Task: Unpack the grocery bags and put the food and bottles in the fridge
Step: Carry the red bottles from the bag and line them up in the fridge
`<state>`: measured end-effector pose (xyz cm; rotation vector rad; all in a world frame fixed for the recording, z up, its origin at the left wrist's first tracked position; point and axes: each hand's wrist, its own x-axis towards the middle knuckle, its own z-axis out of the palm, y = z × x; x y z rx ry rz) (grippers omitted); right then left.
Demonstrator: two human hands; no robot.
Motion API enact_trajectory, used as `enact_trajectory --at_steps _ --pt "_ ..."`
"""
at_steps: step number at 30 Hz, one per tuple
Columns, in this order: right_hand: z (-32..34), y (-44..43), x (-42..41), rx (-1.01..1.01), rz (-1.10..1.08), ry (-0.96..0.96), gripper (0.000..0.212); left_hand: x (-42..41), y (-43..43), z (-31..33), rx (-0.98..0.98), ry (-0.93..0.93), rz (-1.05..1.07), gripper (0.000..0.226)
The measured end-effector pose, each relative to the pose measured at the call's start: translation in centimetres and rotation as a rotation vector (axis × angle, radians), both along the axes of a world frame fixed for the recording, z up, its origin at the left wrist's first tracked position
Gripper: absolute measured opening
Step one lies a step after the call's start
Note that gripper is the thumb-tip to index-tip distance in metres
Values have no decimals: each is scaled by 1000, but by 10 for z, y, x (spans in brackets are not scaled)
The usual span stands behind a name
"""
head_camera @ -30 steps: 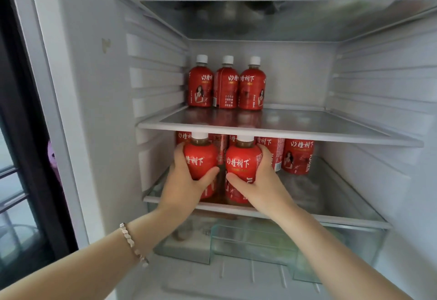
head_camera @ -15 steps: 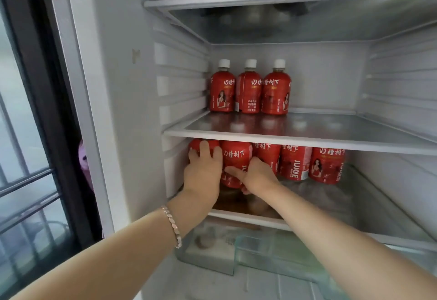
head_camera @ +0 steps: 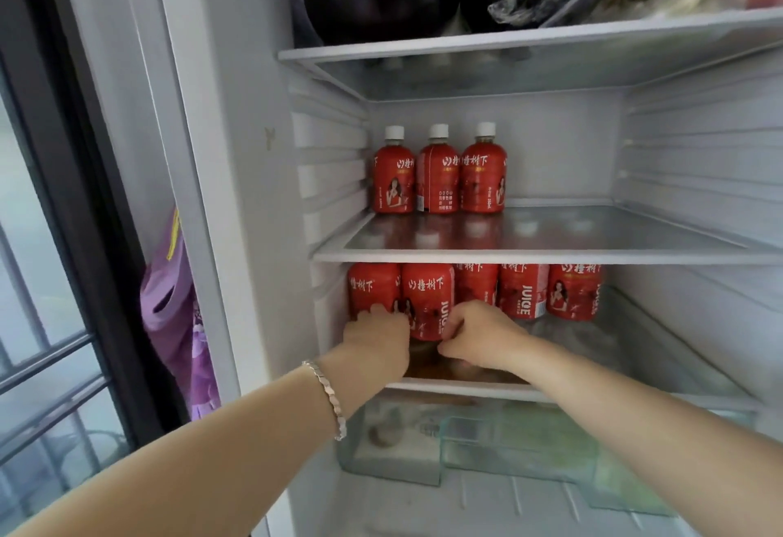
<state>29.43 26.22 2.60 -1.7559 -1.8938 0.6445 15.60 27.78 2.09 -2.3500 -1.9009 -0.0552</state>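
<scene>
The open white fridge (head_camera: pixel 551 146) is receiving drinks; on its lower glass shelf (head_camera: pixel 635 346) the leftmost red plastic juice bottle (head_camera: pixel 373 286) and the neighbouring red plastic juice bottle (head_camera: pixel 428 295) are standing upright, touching; the left hand (head_camera: pixel 375 335) is gripping the first near its base; the right hand (head_camera: pixel 478 333) is curling its fingers round the second; placing seems nearly done; the next move is calling for a gentle release without tipping either.
</scene>
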Motion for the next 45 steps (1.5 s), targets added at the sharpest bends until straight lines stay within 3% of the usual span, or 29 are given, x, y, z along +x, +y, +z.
enact_trajectory --at_steps 3,5,10,14,23,33,41,45 --pt "9 -11 -3 -82 69 15 11 -6 -15 13 18 0 -142 23" --pt "13 -24 -8 -65 139 -48 9 -12 -35 19 30 -30 -128 20" --pt "20 -71 -34 47 360 -185 9 -32 -92 23 51 50 119 26" --pt "13 -114 -64 132 568 -275 12 -61 -157 13 58 -28 332 21" --pt "-41 -252 -169 214 995 -376 10 -140 -362 -53 -163 -56 844 21" --pt "-90 -565 -277 271 1628 -380 23 -172 -720 -111 -104 -304 1506 27" --pt "-123 -914 -281 355 2094 -381 27 -93 -1077 -134 -97 -436 2002 20" --pt "-134 -1063 -268 379 2286 -371 20 -50 -1209 -132 -91 -496 2180 20"
